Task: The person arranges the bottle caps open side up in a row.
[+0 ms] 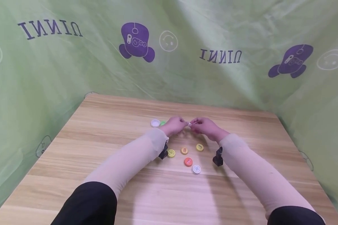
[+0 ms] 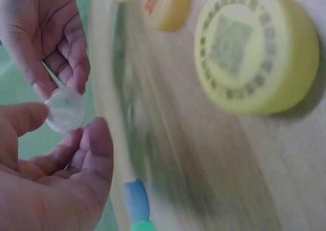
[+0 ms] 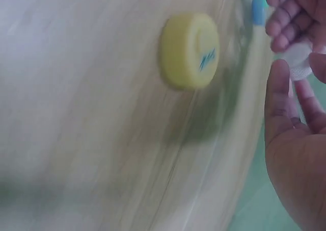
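Observation:
Between the two hands, above the far part of the table, is a translucent white bottle cap (image 2: pixel 65 109). My left hand (image 1: pixel 174 125) pinches it from the left, thumb on one side and fingertips on the other. From the right, my right hand (image 1: pixel 205 127) grips its edge with the fingertips. A thin pale strand (image 1: pixel 195 122) shows at the right fingers in the head view; its kind is too small to tell. In the right wrist view the cap (image 3: pixel 299 60) is partly covered by fingers.
On the wooden table (image 1: pixel 107 131) nearer the person lie yellow caps (image 1: pixel 171 153), an orange cap (image 1: pixel 184 150), a red cap (image 1: pixel 188 161) and a white cap (image 1: pixel 196 169). Beside the left hand are another white cap (image 1: pixel 155 123), a green cap (image 1: pixel 163 123) and a blue cap (image 2: pixel 136 200).

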### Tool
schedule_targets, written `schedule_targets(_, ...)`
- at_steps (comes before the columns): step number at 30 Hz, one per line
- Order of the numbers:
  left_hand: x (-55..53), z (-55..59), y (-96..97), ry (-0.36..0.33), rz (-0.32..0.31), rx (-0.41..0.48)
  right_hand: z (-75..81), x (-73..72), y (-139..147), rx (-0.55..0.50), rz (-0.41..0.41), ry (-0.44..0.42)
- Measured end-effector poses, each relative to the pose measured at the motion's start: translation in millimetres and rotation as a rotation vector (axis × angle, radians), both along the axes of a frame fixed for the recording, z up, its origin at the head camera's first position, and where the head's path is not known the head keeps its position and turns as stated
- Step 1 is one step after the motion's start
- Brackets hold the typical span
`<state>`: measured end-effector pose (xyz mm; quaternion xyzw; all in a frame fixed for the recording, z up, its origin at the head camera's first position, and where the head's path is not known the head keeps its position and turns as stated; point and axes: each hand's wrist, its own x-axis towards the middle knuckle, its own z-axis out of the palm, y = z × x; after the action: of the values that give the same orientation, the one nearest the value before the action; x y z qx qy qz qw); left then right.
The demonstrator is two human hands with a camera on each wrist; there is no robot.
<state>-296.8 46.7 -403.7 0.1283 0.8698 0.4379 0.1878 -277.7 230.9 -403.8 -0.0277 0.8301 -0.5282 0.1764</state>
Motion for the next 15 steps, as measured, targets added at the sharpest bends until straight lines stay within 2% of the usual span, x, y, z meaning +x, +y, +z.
schedule_targets(3,-1.7,1.2,-3.2,0.034,0.05,0.054,1.6,-2.7,-10.0,-0.015,-0.048,0.021)
schedule_targets(8,-5.7,2.5,-7.1,0.081,0.118,0.082,2.8,-8.9,-24.2,-0.016,-0.09,0.051)
schedule_targets(12,-8.6,3.3,-11.5,0.053,0.152,0.133,4.5,-11.3,-32.2,-0.002,-0.106,0.082)
schedule_targets(15,-11.1,3.6,-14.1,0.011,0.169,0.198,6.9,-12.1,-38.2,-0.038,-0.145,0.101)
